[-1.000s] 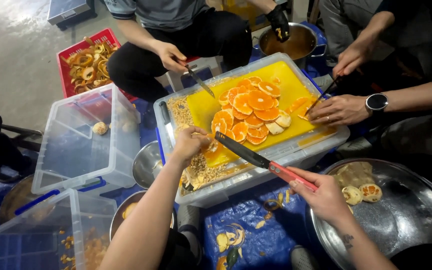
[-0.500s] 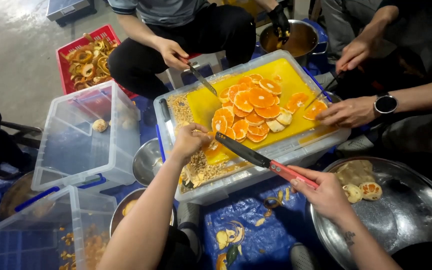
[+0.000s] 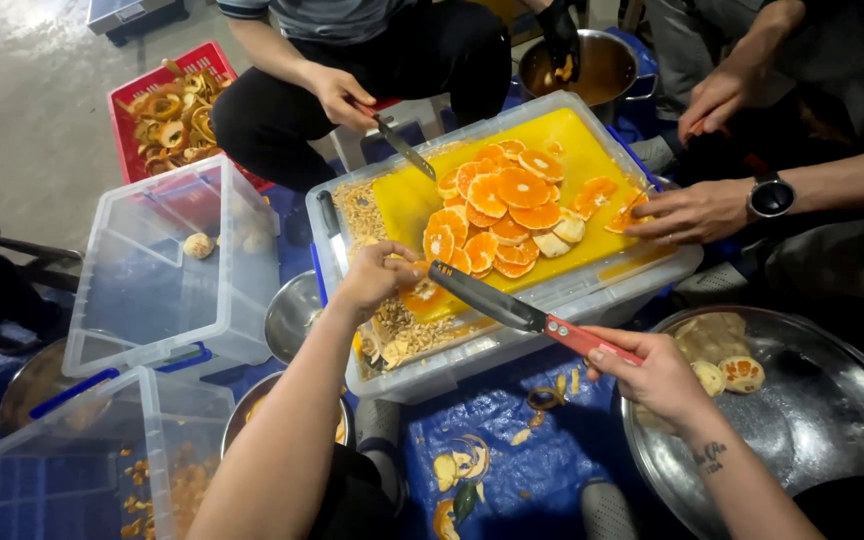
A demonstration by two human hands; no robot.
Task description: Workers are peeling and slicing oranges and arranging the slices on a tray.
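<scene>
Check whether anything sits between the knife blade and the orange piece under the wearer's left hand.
Nothing visible does. The knife, held by the right hand, has its blade tip right beside the orange piece that the left hand presses on the yellow cutting board; other slices lie farther back.

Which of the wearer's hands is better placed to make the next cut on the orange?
Probably the right: the right hand grips the red-handled knife, its blade reaching the orange piece that the left hand pins to the yellow cutting board.

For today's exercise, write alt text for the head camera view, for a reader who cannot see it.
Seen from above, a person's left hand presses an orange piece on a yellow cutting board while the right hand holds a red-handled knife. Other people's hands work beside orange slices.
</scene>
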